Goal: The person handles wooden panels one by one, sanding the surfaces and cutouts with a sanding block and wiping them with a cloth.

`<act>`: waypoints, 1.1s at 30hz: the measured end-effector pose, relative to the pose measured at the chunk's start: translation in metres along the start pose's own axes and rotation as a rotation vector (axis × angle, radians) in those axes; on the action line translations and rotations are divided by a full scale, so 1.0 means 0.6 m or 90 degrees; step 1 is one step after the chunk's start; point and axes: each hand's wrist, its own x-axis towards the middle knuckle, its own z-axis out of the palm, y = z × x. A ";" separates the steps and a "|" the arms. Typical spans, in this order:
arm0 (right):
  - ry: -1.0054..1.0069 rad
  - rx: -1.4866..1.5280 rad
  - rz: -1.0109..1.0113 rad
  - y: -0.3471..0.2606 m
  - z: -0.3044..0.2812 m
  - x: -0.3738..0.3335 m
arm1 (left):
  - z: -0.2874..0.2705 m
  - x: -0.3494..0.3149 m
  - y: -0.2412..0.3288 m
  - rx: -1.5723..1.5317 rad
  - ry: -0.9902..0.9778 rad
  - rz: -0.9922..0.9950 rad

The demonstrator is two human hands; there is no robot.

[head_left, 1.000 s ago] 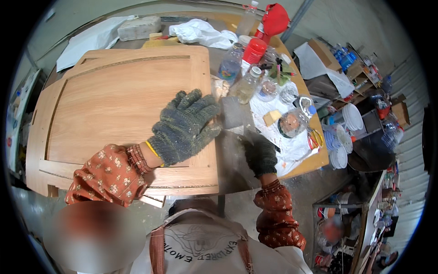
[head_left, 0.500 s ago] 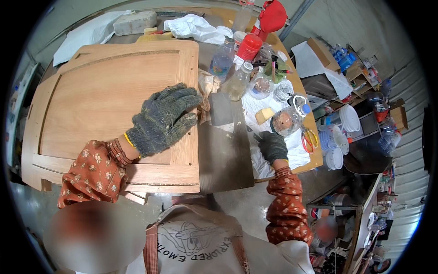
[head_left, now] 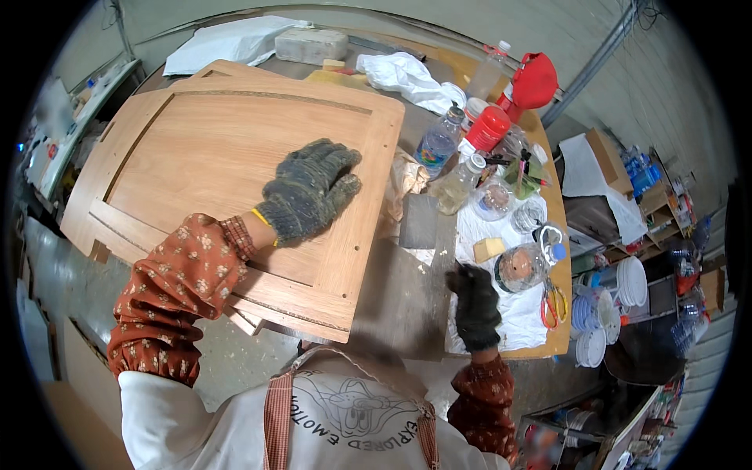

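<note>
My left hand (head_left: 309,192), in a dark grey knit glove, rests with its fingers stretched on a light wooden panel door (head_left: 227,157). The door has a raised frame and lies on top of other wooden pieces. To the right, my right hand (head_left: 475,305), also gloved, hovers over a white cloth (head_left: 521,333) with its fingers curled in; whatever they hold is hidden. Close to that hand are a yellow foam block (head_left: 488,250) and a clear plastic container (head_left: 521,268) with something brown in it. A grey sheet of sandpaper (head_left: 419,222) lies between the hands.
Bottles (head_left: 458,184), a red canister (head_left: 489,129) and pens crowd the table's right side. Scissors (head_left: 554,305) with orange-yellow handles lie at its right edge. A white bundle (head_left: 407,77) and a pale block (head_left: 311,46) sit at the back. White buckets (head_left: 630,280) stand beyond the table.
The view has shifted, so the table sits further right in it. My right hand has drawn back a little toward me. My left hand stays on the door.
</note>
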 end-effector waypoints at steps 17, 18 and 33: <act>-0.106 -0.062 -0.209 -0.031 0.143 0.377 | -0.064 -0.080 0.033 0.010 -0.088 0.124; -0.120 -0.064 -0.203 -0.048 0.133 0.377 | -0.070 -0.081 0.031 0.006 -0.103 0.117; -0.276 -0.065 -0.560 -0.162 0.066 0.119 | -0.079 -0.071 0.040 0.021 -0.121 0.123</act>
